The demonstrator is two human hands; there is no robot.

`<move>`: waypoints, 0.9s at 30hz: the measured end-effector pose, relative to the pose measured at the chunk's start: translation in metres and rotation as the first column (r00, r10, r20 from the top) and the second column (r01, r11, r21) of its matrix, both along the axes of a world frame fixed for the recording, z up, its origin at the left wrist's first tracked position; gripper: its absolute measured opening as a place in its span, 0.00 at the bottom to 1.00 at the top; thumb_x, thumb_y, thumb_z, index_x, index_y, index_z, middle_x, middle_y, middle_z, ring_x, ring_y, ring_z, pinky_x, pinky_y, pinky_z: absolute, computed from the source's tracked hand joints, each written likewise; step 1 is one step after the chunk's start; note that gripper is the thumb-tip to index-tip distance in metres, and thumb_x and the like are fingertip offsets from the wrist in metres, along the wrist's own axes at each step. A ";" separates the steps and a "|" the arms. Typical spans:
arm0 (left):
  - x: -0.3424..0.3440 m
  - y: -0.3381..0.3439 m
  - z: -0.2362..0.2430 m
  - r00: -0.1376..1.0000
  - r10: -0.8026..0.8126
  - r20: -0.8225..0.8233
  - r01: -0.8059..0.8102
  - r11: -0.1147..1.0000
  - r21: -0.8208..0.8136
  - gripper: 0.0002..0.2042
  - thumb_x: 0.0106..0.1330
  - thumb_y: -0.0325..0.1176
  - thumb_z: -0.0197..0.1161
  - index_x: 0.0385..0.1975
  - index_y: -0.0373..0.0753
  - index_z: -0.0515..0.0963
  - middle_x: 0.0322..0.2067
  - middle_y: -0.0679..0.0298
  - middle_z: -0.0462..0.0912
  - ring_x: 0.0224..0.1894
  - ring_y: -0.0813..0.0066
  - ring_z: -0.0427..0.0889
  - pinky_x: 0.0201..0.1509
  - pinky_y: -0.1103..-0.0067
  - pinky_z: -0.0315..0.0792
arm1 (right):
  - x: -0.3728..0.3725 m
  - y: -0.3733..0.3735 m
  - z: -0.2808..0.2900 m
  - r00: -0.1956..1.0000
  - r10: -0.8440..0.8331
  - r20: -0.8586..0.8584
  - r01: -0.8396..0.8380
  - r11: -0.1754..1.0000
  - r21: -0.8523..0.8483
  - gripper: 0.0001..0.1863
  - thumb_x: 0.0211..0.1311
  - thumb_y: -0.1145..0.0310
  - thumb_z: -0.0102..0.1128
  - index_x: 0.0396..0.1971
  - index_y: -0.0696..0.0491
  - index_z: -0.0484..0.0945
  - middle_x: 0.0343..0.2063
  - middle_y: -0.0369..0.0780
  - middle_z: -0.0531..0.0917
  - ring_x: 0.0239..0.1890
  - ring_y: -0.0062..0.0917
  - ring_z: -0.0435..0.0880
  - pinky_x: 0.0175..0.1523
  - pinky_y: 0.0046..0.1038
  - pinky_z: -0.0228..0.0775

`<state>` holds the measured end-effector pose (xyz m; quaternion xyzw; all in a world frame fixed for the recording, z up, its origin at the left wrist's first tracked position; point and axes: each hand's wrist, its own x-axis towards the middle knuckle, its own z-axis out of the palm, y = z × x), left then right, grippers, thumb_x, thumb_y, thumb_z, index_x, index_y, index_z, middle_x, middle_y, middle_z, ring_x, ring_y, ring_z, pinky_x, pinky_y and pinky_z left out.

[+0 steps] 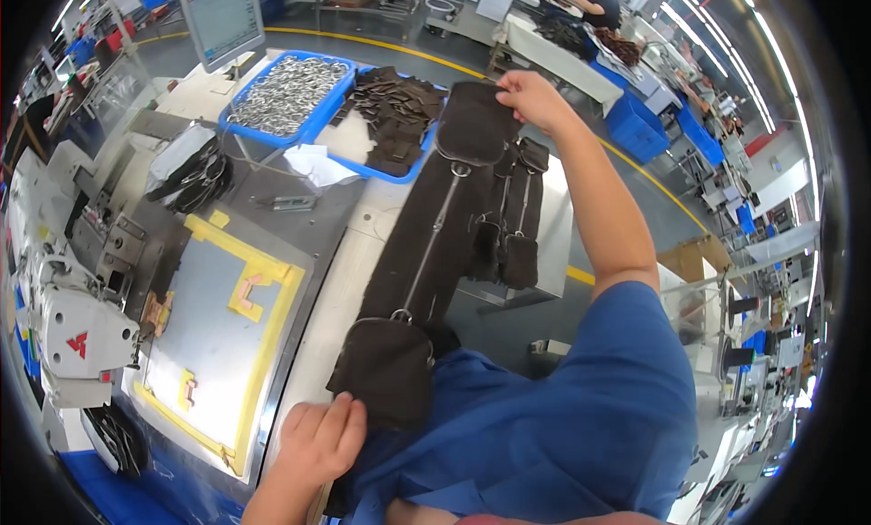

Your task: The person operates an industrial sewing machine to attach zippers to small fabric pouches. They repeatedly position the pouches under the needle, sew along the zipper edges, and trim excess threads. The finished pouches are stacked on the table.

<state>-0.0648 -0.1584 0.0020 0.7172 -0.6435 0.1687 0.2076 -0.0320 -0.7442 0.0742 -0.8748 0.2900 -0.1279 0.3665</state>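
The two dark pouches look already joined: a ring at the lower edge of the far pouch and another at the top of the near pouch take the two ends of a slim silver chain-like line. Judged from this, that linking is done on this pair, and on a smaller pouch pair hanging at its right; loose silver metal fittings and dark brown patches remain in the blue trays beyond, and any stitching left on the pouches is too fine to tell

The pair lies stretched over a long dark fabric strip, running from the person's lap outward, to the right of the sewing machine. The pouches are matt, near black-brown, flat, with rounded corners and a thin shiny edging. The right hand pinches the far pouch's upper right corner between thumb and fingers. The left hand has bent fingertips on the near pouch's lower left edge; whether its thumb grips from below is hidden
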 end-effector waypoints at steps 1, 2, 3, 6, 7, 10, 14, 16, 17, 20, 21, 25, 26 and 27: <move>0.001 -0.017 0.000 0.999 -0.050 -0.020 0.050 0.999 -0.014 0.11 0.59 0.26 0.68 0.42 0.35 0.84 0.42 0.56 0.88 0.35 0.66 0.84 0.39 0.73 0.76 | -0.010 -0.016 -0.007 0.998 -0.043 -0.053 0.041 0.998 -0.045 0.09 0.68 0.72 0.68 0.44 0.58 0.82 0.26 0.31 0.78 0.21 0.14 0.74 0.26 0.21 0.66; 0.002 -0.036 -0.001 0.994 -0.099 -0.039 0.098 0.995 -0.028 0.13 0.57 0.26 0.69 0.43 0.35 0.84 0.43 0.56 0.88 0.35 0.66 0.85 0.40 0.73 0.76 | -0.020 -0.031 -0.012 0.991 -0.086 -0.105 0.077 0.993 -0.092 0.09 0.67 0.73 0.68 0.44 0.58 0.82 0.26 0.31 0.77 0.21 0.14 0.74 0.26 0.21 0.66; 0.001 -0.055 -0.002 0.988 -0.145 -0.059 0.143 0.989 -0.041 0.15 0.55 0.27 0.69 0.44 0.34 0.85 0.43 0.55 0.87 0.35 0.65 0.85 0.42 0.72 0.77 | -0.029 -0.047 -0.014 0.981 -0.137 -0.134 0.118 0.983 -0.143 0.13 0.63 0.73 0.70 0.47 0.58 0.83 0.27 0.34 0.81 0.26 0.19 0.79 0.31 0.26 0.73; -0.005 -0.115 0.002 0.942 -0.299 -0.151 0.289 0.954 -0.080 0.17 0.60 0.29 0.68 0.49 0.33 0.84 0.52 0.50 0.85 0.44 0.59 0.87 0.50 0.71 0.81 | -0.069 -0.145 -0.014 0.971 -0.211 -0.113 0.115 0.824 -0.555 0.16 0.61 0.71 0.65 0.49 0.53 0.87 0.38 0.50 0.91 0.43 0.41 0.91 0.50 0.40 0.82; -0.009 -0.130 0.007 0.924 -0.325 -0.202 0.312 0.946 -0.092 0.19 0.61 0.30 0.69 0.52 0.33 0.83 0.56 0.48 0.83 0.48 0.57 0.87 0.53 0.69 0.81 | -0.071 -0.157 -0.004 0.952 -0.306 -0.012 0.225 0.724 -0.653 0.16 0.62 0.71 0.61 0.48 0.54 0.88 0.41 0.52 0.90 0.48 0.45 0.89 0.55 0.42 0.81; -0.028 -0.149 0.011 0.884 -0.307 -0.353 0.292 0.952 -0.096 0.23 0.64 0.33 0.72 0.58 0.33 0.80 0.62 0.46 0.79 0.54 0.53 0.85 0.57 0.67 0.80 | -0.090 -0.192 0.015 0.883 -0.426 0.196 0.418 0.526 -0.741 0.16 0.64 0.69 0.55 0.44 0.55 0.89 0.43 0.54 0.90 0.53 0.49 0.88 0.59 0.45 0.80; -0.014 -0.118 -0.001 0.897 -0.124 -0.423 0.174 0.981 0.082 0.25 0.62 0.35 0.75 0.59 0.36 0.79 0.63 0.47 0.79 0.51 0.53 0.86 0.56 0.65 0.79 | -0.114 -0.221 -0.040 0.848 -0.520 -0.105 0.286 0.615 -0.735 0.16 0.63 0.59 0.61 0.40 0.53 0.90 0.41 0.52 0.90 0.47 0.48 0.90 0.53 0.46 0.81; -0.001 -0.086 -0.011 0.907 0.031 -0.420 0.025 0.991 0.128 0.22 0.60 0.35 0.77 0.54 0.37 0.82 0.62 0.48 0.81 0.50 0.52 0.86 0.55 0.64 0.79 | -0.130 -0.209 -0.119 0.831 -0.366 -0.418 -0.025 0.727 -0.686 0.17 0.63 0.55 0.63 0.39 0.53 0.90 0.39 0.49 0.91 0.45 0.47 0.90 0.52 0.45 0.82; 0.004 -0.068 -0.014 0.904 0.109 -0.414 -0.057 0.989 0.135 0.20 0.59 0.33 0.77 0.52 0.38 0.83 0.60 0.48 0.82 0.50 0.52 0.86 0.55 0.64 0.80 | -0.150 -0.205 -0.158 0.755 -0.282 -0.592 -0.154 0.802 -0.578 0.25 0.63 0.47 0.63 0.41 0.56 0.91 0.44 0.54 0.90 0.48 0.50 0.89 0.54 0.47 0.82; 0.013 -0.003 -0.026 0.847 0.352 -0.399 -0.326 0.936 0.135 0.18 0.58 0.31 0.77 0.48 0.38 0.84 0.56 0.50 0.84 0.50 0.51 0.86 0.54 0.64 0.80 | -0.171 -0.151 -0.261 0.516 -0.147 -0.844 0.016 0.987 -0.163 0.34 0.62 0.41 0.67 0.50 0.60 0.88 0.49 0.54 0.88 0.47 0.46 0.91 0.50 0.46 0.84; 0.015 0.018 -0.026 0.808 0.444 -0.386 -0.428 0.894 0.133 0.17 0.57 0.31 0.77 0.47 0.38 0.85 0.55 0.50 0.85 0.50 0.51 0.86 0.54 0.64 0.81 | -0.168 -0.128 -0.280 0.477 -0.129 -0.869 0.059 0.992 -0.115 0.34 0.63 0.42 0.68 0.48 0.62 0.88 0.43 0.55 0.89 0.45 0.45 0.91 0.46 0.48 0.84; 0.026 0.088 -0.014 0.671 0.652 -0.353 -0.657 0.744 0.124 0.13 0.59 0.27 0.76 0.44 0.36 0.85 0.50 0.50 0.87 0.52 0.47 0.87 0.56 0.63 0.82 | -0.188 -0.086 -0.338 0.721 -0.061 -0.690 -0.072 0.984 -0.162 0.30 0.63 0.47 0.70 0.42 0.65 0.87 0.41 0.55 0.90 0.44 0.49 0.91 0.43 0.50 0.81; 0.026 0.100 -0.006 0.558 0.743 -0.369 -0.754 0.640 0.148 0.13 0.59 0.28 0.76 0.43 0.35 0.85 0.49 0.50 0.88 0.52 0.48 0.87 0.56 0.63 0.82 | -0.194 -0.092 -0.349 0.758 -0.068 -0.649 -0.007 0.994 -0.112 0.30 0.62 0.46 0.71 0.42 0.63 0.88 0.43 0.55 0.90 0.46 0.51 0.90 0.47 0.49 0.81; 0.031 0.120 -0.023 0.449 0.746 -0.492 -0.819 0.564 0.108 0.13 0.59 0.28 0.76 0.43 0.35 0.86 0.48 0.51 0.88 0.51 0.49 0.87 0.56 0.64 0.82 | -0.238 -0.191 -0.321 0.676 -0.063 -0.734 -0.322 0.871 -0.372 0.28 0.63 0.47 0.71 0.44 0.61 0.88 0.45 0.55 0.89 0.49 0.51 0.89 0.50 0.48 0.80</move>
